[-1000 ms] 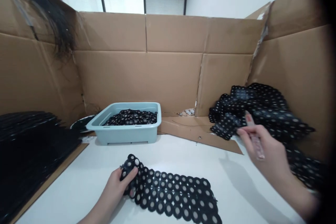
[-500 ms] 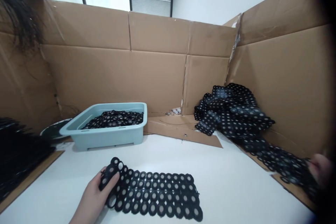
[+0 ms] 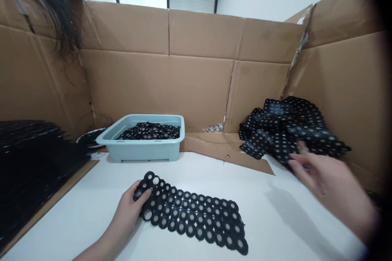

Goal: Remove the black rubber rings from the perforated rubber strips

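Observation:
My left hand grips the left end of a black strip made of joined rings with pale round centres. Thumb and fingers pinch that end, which is lifted and curled, while the rest stretches rightward over the white table. My right hand is above the table at the right, its fingers curled in but smeared by motion, so anything inside them cannot be made out. Behind it lies a heap of the same black dotted material, partly covered by the hand.
A light blue basin holding more black ringed pieces stands at the back left. Glossy black material is piled at the left. Cardboard walls enclose the table, and dark strands hang over the left wall.
My right hand has come from the right edge, by the heap's trailing end, inward over the table. The view has turned left; my left hand still grips the strip.

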Motion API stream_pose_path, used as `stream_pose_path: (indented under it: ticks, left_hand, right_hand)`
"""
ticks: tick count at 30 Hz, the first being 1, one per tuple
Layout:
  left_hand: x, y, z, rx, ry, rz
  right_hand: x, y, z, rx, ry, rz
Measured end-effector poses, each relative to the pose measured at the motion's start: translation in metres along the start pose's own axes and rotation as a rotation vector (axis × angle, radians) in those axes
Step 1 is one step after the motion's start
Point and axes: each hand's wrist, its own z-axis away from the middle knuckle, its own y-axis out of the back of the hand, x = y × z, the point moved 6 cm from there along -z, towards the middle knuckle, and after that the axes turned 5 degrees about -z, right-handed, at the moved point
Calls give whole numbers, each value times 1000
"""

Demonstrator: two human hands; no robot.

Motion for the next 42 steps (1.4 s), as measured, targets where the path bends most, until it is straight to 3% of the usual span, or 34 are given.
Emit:
stream_pose_path:
  ticks: [3, 4, 6, 9, 11, 16, 20, 28, 32, 35, 38, 42]
  left_hand:
    - [-3, -3, 5, -55, 118, 191]
    - [-4, -4, 6, -69, 149, 240]
    - [-7, -7, 6, -101, 193, 321]
    - [-6, -16, 8, -208, 203, 447]
    - [-1, -22, 11, -285, 184, 517]
    - [9, -26, 15, -380, 174, 500]
    - [8, -27, 12, -459, 196, 460]
    - [-2, -21, 7, -313, 270, 372]
    - [5, -26, 5, -345, 54, 136]
    - [7, -23, 3, -246, -106, -153]
    - [7, -20, 0, -200, -158, -257]
    - [7, -17, -2, -218, -142, -197]
  right_hand:
    - [-87, -40, -1, -88, 203, -232]
    - [-113, -56, 0, -127, 217, -314]
    - [-157, -95, 5, -326, 174, -485]
    - [-201, -144, 22, -589, 74, -703]
    - [-216, -165, 33, -673, 12, -855]
    - [-219, -180, 40, -651, -14, -1075]
    - [-209, -175, 37, -696, -8, -978]
    - [-204, -170, 42, -702, 39, -848]
    - [-205, -173, 46, -669, 43, -871]
    - [-205, -177, 51, -693, 40, -898]
    - [-203, -180, 54, -722, 13, -942]
    - [-196, -184, 50, -701, -92, -1090]
